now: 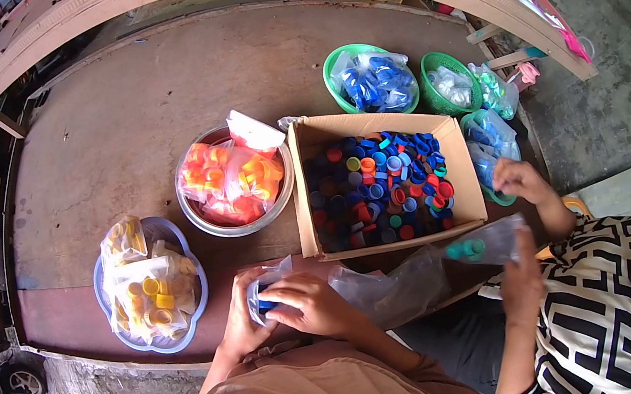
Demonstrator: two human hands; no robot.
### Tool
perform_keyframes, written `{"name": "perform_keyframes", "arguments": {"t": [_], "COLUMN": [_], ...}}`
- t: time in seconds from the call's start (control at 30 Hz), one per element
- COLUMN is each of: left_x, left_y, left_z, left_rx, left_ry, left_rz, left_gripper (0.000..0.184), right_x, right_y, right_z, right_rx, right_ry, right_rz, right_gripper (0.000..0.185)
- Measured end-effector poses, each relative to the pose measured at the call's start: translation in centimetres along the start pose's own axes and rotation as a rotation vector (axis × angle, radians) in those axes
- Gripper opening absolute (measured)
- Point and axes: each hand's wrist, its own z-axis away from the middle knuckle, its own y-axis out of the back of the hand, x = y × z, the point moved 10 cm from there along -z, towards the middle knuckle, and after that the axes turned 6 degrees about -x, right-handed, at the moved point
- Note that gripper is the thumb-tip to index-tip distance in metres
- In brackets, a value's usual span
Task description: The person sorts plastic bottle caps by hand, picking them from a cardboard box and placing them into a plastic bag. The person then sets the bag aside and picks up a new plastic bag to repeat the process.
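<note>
The left hand point(238, 324) and right hand point(312, 299) grip one plastic bag point(272, 273), other bags point(384, 82) seem already filled, but many caps point(406, 181) remain in box point(305, 220).

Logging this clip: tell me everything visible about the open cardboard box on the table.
The cardboard box is plain brown, roughly rectangular and open-topped, with no printing visible. It sits upright on the brown table, ahead and to the right of the wearer's right hand. Loose, plastic-looking caps, many blue, others red, orange or green, are heaped inside, its left part in shadow. Whether the green basket by its right wall touches it is unclear.
</note>
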Motion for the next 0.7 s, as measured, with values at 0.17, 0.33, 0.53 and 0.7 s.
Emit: {"name": "perform_keyframes", "arguments": {"t": [0.17,0.33,0.53,0.7], "left_x": [-0.9,-0.1,-0.9,-0.9], "left_y": [-0.3,-0.7,-0.5,-0.4], "left_z": [0.3,-0.2,0.3,0.3], "left_rx": [0.023,-0.007,0.004,0.005], "left_ry": [0.079,0.019,0.09,0.068], "left_rz": [0.033,-0.002,0.022,0.043], "left_gripper": [0.065,0.066,0.066,0.065], "right_x": [5.1,18.0,22.7,21.1], "right_y": [8.4,9.1,7.6,8.7], "right_z": [0.6,3.0,3.5,2.9], "right_rx": [0.295,-0.097,-0.221,-0.009], "right_ry": [-0.275,-0.683,-0.802,-0.658], "right_rz": [-0.009,0.491,0.496,-0.123], "right_gripper": [0.02,0.014,0.017,0.018]}}
